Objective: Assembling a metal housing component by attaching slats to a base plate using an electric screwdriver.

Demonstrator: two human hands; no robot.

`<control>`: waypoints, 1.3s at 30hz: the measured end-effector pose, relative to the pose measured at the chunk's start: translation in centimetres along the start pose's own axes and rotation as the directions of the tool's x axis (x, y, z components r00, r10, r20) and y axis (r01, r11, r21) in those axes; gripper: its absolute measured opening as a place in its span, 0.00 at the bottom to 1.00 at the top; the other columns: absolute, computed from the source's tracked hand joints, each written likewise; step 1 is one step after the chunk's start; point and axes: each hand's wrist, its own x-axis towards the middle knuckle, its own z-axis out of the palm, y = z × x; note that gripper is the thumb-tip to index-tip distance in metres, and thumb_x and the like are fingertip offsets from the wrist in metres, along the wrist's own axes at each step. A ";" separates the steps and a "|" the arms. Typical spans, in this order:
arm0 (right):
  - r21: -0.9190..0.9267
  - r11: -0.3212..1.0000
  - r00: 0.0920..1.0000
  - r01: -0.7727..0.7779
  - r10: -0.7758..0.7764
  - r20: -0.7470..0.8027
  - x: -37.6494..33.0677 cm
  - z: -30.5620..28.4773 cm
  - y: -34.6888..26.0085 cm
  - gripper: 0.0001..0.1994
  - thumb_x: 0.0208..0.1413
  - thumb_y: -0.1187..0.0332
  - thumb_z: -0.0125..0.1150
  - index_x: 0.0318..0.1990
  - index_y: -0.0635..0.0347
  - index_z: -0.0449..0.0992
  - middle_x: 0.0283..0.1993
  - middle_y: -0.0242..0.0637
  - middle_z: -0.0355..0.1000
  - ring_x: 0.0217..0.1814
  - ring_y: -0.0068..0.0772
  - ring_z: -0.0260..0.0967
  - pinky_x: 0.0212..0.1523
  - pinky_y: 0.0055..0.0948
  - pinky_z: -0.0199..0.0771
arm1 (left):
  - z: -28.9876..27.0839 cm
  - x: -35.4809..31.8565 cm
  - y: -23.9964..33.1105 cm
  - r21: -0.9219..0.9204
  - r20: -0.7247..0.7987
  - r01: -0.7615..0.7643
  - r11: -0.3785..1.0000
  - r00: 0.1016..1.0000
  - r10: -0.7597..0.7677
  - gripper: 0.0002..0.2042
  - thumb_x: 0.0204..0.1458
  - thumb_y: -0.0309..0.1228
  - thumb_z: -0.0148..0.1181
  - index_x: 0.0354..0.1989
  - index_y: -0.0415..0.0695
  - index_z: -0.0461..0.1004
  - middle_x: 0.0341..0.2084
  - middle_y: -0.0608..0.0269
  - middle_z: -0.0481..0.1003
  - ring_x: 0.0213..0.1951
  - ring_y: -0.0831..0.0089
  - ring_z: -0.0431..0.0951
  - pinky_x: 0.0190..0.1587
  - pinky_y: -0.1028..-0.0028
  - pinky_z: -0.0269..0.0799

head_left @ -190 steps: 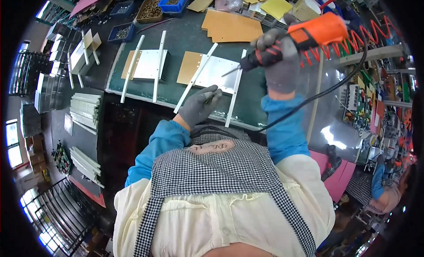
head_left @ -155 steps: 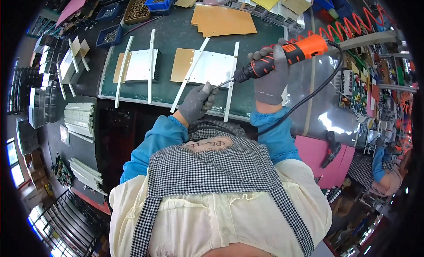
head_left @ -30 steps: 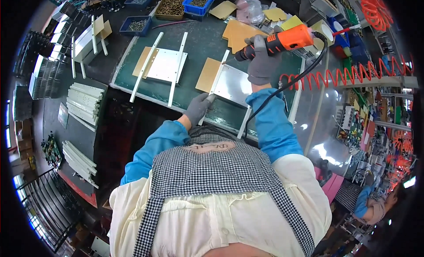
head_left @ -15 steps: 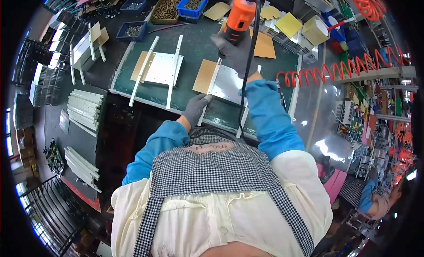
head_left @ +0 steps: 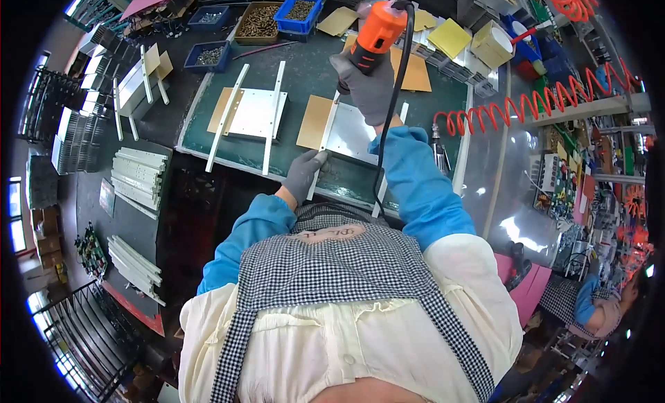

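In a grey glove, my right hand is wrapped round an orange electric screwdriver, held upright over the far end of a white rail. A black cord hangs from the tool past my right wrist. Below it a shiny metal plate lies between that rail and a second one, partly hidden by my right arm. My left hand, also gloved, grips the near part of the first rail, thumb on top. Brown cardboard lies beside that rail. The tool's tip is hidden behind my right hand.
To the left, another metal plate carries two white rails. Blue bins and a brown bin of small fasteners stand at the back. Stacked rails lie far left. A coiled red hose stretches across the right; a person is beyond.
The view has shifted slightly. My right hand and the screwdriver stay above the rail's far end, and my left hand keeps its grip on the near part.
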 end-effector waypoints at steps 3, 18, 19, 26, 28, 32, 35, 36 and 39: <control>-0.038 0.999 1.000 -0.019 0.018 -0.010 -0.1 -0.3 -0.6 0.20 0.47 0.66 0.74 0.43 0.58 0.68 0.31 0.29 0.72 0.31 0.21 0.70 0.32 0.24 0.74 | 0.1 0.1 -0.1 -0.027 0.005 -0.010 1.000 1.000 0.011 0.13 0.63 0.34 0.52 0.48 0.38 0.73 0.24 0.71 0.70 0.24 0.83 0.65 0.28 0.83 0.61; -0.100 0.994 0.998 0.044 -0.048 -0.043 2.1 -0.4 1.6 0.25 0.46 0.60 0.74 0.47 0.57 0.66 0.30 0.31 0.72 0.29 0.26 0.71 0.33 0.29 0.75 | 0.1 0.4 0.7 0.030 -0.002 0.074 0.997 0.997 -0.073 0.13 0.63 0.36 0.51 0.47 0.40 0.73 0.24 0.72 0.69 0.24 0.82 0.65 0.27 0.81 0.61; -0.121 0.992 0.998 0.039 -0.046 -0.051 2.0 -0.5 1.7 0.26 0.46 0.59 0.74 0.48 0.57 0.66 0.31 0.31 0.72 0.30 0.26 0.71 0.33 0.30 0.75 | 0.1 0.4 0.9 0.031 -0.002 0.072 0.997 0.997 -0.071 0.13 0.63 0.36 0.51 0.47 0.40 0.73 0.24 0.72 0.69 0.24 0.82 0.65 0.27 0.81 0.61; -0.148 0.989 0.999 -0.022 0.026 0.030 3.0 -0.4 2.0 0.30 0.47 0.55 0.73 0.53 0.56 0.65 0.33 0.32 0.72 0.31 0.27 0.71 0.33 0.31 0.74 | 0.0 0.3 0.4 -0.092 0.044 0.098 0.991 0.995 -0.094 0.12 0.63 0.36 0.51 0.45 0.41 0.73 0.24 0.72 0.68 0.24 0.82 0.64 0.27 0.81 0.60; -0.158 0.987 1.000 -0.012 0.015 0.021 2.8 -0.5 2.4 0.30 0.47 0.55 0.73 0.53 0.55 0.65 0.33 0.32 0.72 0.31 0.27 0.71 0.33 0.31 0.74 | 0.1 0.4 0.6 -0.076 0.023 0.092 0.993 0.996 -0.090 0.12 0.64 0.36 0.51 0.45 0.41 0.72 0.24 0.72 0.68 0.24 0.82 0.64 0.27 0.81 0.60; -0.117 0.992 0.999 -0.042 0.041 -0.009 2.1 -0.7 2.0 0.30 0.46 0.57 0.74 0.53 0.56 0.65 0.33 0.31 0.72 0.32 0.26 0.71 0.34 0.31 0.74 | 0.0 0.4 0.5 -0.059 0.031 0.074 0.996 0.997 -0.072 0.12 0.64 0.36 0.51 0.44 0.40 0.72 0.24 0.72 0.68 0.24 0.82 0.64 0.27 0.81 0.60; -0.132 0.990 0.997 0.050 -0.042 0.062 1.8 -0.2 1.2 0.30 0.46 0.58 0.75 0.52 0.56 0.65 0.33 0.31 0.72 0.33 0.26 0.71 0.36 0.30 0.75 | -0.5 0.4 -0.1 -0.059 0.019 0.065 0.996 0.998 -0.064 0.13 0.63 0.37 0.52 0.46 0.39 0.74 0.26 0.71 0.70 0.26 0.81 0.66 0.29 0.80 0.62; -0.128 0.990 0.996 0.062 -0.053 0.071 1.6 -0.1 1.1 0.29 0.46 0.58 0.75 0.52 0.57 0.65 0.33 0.31 0.72 0.34 0.26 0.71 0.37 0.30 0.75 | -0.5 0.4 -0.1 -0.062 0.015 0.057 0.996 0.998 -0.056 0.15 0.63 0.37 0.52 0.47 0.38 0.75 0.28 0.69 0.72 0.28 0.80 0.68 0.32 0.79 0.64; -0.133 0.990 0.996 0.051 -0.041 0.076 1.1 -0.1 0.5 0.29 0.46 0.59 0.75 0.51 0.57 0.66 0.33 0.31 0.72 0.34 0.26 0.72 0.38 0.30 0.75 | 0.2 0.1 0.4 -0.047 0.019 0.043 0.998 0.999 -0.042 0.12 0.63 0.36 0.51 0.45 0.40 0.73 0.23 0.72 0.68 0.24 0.82 0.64 0.27 0.81 0.60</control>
